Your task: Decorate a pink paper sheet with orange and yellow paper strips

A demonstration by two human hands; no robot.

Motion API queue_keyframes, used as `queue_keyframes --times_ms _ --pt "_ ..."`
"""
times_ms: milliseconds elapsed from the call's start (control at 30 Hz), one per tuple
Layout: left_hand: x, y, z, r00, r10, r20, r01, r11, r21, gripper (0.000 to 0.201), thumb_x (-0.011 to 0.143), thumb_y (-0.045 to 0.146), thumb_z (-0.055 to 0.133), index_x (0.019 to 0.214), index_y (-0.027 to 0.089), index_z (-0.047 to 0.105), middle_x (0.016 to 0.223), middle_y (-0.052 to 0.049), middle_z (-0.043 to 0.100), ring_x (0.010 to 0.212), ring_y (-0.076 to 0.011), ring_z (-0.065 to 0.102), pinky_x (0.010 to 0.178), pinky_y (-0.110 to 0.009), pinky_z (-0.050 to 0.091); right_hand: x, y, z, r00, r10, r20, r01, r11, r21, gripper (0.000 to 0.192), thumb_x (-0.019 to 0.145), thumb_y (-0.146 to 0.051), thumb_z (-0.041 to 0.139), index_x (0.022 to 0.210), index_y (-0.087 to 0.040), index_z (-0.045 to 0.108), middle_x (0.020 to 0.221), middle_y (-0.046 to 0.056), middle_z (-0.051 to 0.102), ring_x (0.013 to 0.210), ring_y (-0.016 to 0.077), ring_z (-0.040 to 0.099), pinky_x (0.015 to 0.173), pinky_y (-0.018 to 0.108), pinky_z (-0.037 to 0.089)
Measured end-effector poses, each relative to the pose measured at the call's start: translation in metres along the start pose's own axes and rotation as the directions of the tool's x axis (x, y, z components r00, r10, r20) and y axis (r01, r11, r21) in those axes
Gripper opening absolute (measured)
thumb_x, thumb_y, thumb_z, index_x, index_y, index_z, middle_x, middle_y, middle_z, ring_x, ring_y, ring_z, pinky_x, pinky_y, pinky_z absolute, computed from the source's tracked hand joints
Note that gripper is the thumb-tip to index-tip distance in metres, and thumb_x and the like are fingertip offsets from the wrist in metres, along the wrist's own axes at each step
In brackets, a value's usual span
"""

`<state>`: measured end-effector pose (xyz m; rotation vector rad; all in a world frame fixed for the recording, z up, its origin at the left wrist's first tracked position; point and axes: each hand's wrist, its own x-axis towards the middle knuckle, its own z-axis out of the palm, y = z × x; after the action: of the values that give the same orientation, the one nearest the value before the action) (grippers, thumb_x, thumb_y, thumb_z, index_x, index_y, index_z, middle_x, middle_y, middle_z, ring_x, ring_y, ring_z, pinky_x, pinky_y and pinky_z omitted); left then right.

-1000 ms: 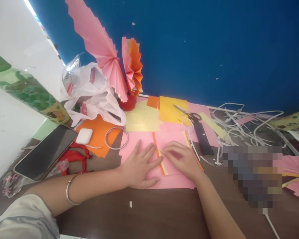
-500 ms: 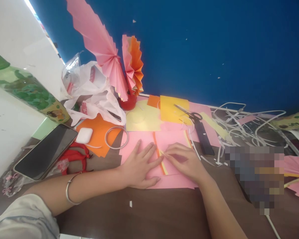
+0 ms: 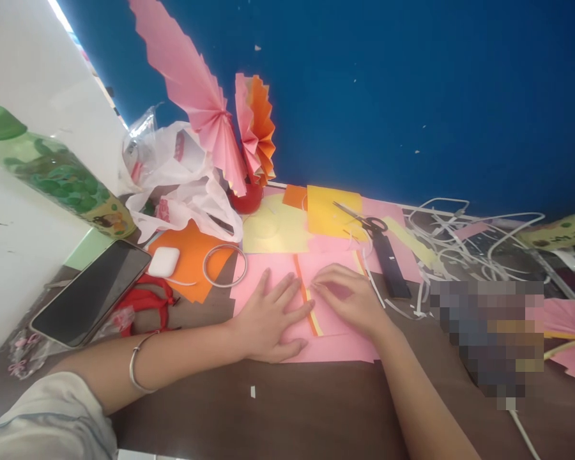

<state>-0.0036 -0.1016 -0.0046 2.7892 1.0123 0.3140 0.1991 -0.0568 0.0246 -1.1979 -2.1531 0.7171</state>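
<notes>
Our right hand (image 3: 347, 300) has crept slightly up the pink paper sheet (image 3: 335, 342) at frame centre, fingertips pressing beside the thin orange-and-yellow paper strip (image 3: 311, 313). Our left hand (image 3: 268, 316) lies flat, fingers spread, gripping nothing. We're pressing the strip down; next we'd need steady pressure further along it.

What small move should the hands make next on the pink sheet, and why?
Probably slide the right hand along the yellow strip, pressing it flat. The left hand lies spread on the pink sheet, steadying it, and the right fingertips sit only at the strip's far end.
</notes>
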Motion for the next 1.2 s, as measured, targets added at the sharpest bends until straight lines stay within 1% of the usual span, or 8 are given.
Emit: queue_keyframes --times_ms 233,400,500,600,667,900,1033,1200 --pt "0.000 0.001 -0.002 1.000 -0.012 -0.006 0.012 1.000 0.003 0.062 0.087 0.056 0.026 0.138 0.021 0.031 0.143 -0.018 0.030 0.133 -0.0369 0.020 0.101 -0.062 0.006 0.010 0.012 0.011 0.996 0.082 0.018 -0.083 0.995 0.055 0.009 0.081 -0.020 0.053 0.075 -0.022 0.059 0.080 0.001 0.062 0.077 0.0163 0.059 0.074 0.032 0.048" --pt "0.000 0.001 -0.002 1.000 -0.023 -0.008 0.023 1.000 -0.008 0.062 0.086 0.056 0.027 0.137 0.020 0.032 0.143 -0.019 0.029 0.133 -0.0378 0.021 0.101 -0.063 0.008 0.010 0.018 0.018 0.997 0.081 -0.012 -0.080 0.996 0.046 0.009 0.080 -0.021 0.053 0.074 -0.022 0.060 0.081 0.002 0.062 0.078 0.0170 0.059 0.075 0.032 0.048" --pt "0.001 0.001 -0.003 1.000 -0.021 -0.008 0.021 1.000 -0.019 0.064 0.086 0.056 0.029 0.137 0.019 0.032 0.139 -0.018 0.035 0.132 -0.0385 0.020 0.101 -0.063 0.009 0.009 0.021 0.021 0.996 0.073 -0.051 -0.071 0.997 0.042 0.009 0.080 -0.023 0.054 0.073 -0.022 0.060 0.081 0.003 0.061 0.078 0.0173 0.058 0.074 0.033 0.048" --pt "0.001 0.001 -0.004 1.000 0.012 0.028 -0.011 0.999 -0.040 0.064 0.086 0.055 0.028 0.138 0.017 0.030 0.134 -0.016 0.042 0.133 -0.0380 0.019 0.102 -0.063 0.009 0.008 0.022 0.022 0.996 0.073 -0.053 -0.071 0.997 0.032 0.009 0.080 -0.022 0.054 0.074 -0.022 0.060 0.081 0.003 0.060 0.079 0.0174 0.058 0.074 0.033 0.048" --pt "0.002 0.000 -0.005 0.999 0.030 0.045 -0.027 0.998 -0.055 0.064 0.087 0.053 0.027 0.139 0.015 0.029 0.133 -0.015 0.043 0.132 -0.0375 0.020 0.103 -0.063 0.009 0.008 0.022 0.022 0.996 0.069 -0.054 -0.068 0.997 0.033 0.009 0.080 -0.022 0.054 0.074 -0.022 0.060 0.081 0.004 0.060 0.080 0.0176 0.058 0.074 0.033 0.048" --pt "0.004 -0.001 -0.008 0.992 0.088 0.085 -0.081 0.994 -0.080 0.062 0.089 0.049 0.023 0.139 0.012 0.026 0.144 -0.013 0.031 0.133 -0.0341 0.019 0.105 -0.062 0.004 0.009 0.020 0.022 0.994 0.083 -0.069 -0.079 0.995 0.059 0.009 0.077 -0.016 0.054 0.072 -0.022 0.059 0.079 0.002 0.059 0.077 0.0165 0.058 0.071 0.031 0.048" --pt "0.003 -0.002 -0.007 0.993 0.099 0.062 -0.095 0.993 -0.072 0.062 0.090 0.048 0.024 0.139 0.010 0.026 0.143 -0.016 0.031 0.135 -0.0308 0.019 0.105 -0.061 0.004 0.009 0.021 0.023 0.993 0.092 -0.075 -0.087 0.994 0.067 0.010 0.076 -0.014 0.055 0.071 -0.022 0.059 0.078 0.002 0.059 0.076 0.0160 0.058 0.071 0.030 0.047" --pt "0.003 -0.001 -0.005 0.994 0.084 0.068 -0.079 0.994 -0.073 0.063 0.089 0.049 0.024 0.138 0.009 0.026 0.144 -0.022 0.027 0.135 -0.0314 0.019 0.105 -0.061 0.006 0.010 0.020 0.022 0.993 0.087 -0.079 -0.081 0.994 0.074 0.010 0.076 -0.014 0.055 0.071 -0.021 0.059 0.077 0.002 0.059 0.076 0.0161 0.058 0.071 0.031 0.048"
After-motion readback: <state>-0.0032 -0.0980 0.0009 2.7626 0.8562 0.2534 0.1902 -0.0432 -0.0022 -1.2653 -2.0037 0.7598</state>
